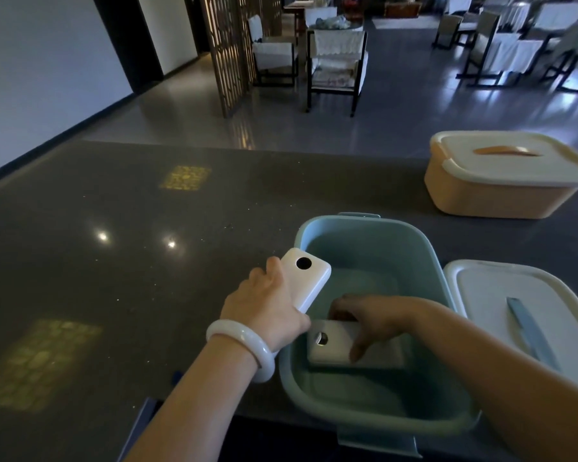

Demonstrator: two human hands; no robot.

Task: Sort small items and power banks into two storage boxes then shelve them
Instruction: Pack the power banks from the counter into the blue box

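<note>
An open blue storage box [364,235] stands on the dark counter in front of me. My left hand [267,305], with a white bangle on the wrist, grips a white power bank [309,281] over the box's left rim, tilted. Inside the box my right hand [371,321] holds a second white power bank [327,343] low against the box floor, fingers curled over its right end. The blue box's white lid [501,311] with a blue handle lies to the right of the box.
An orange storage box [494,195] with its white lid closed sits at the back right of the counter [131,261]. Beyond the counter's far edge the floor holds chairs and tables. A wooden screen stands at the back left.
</note>
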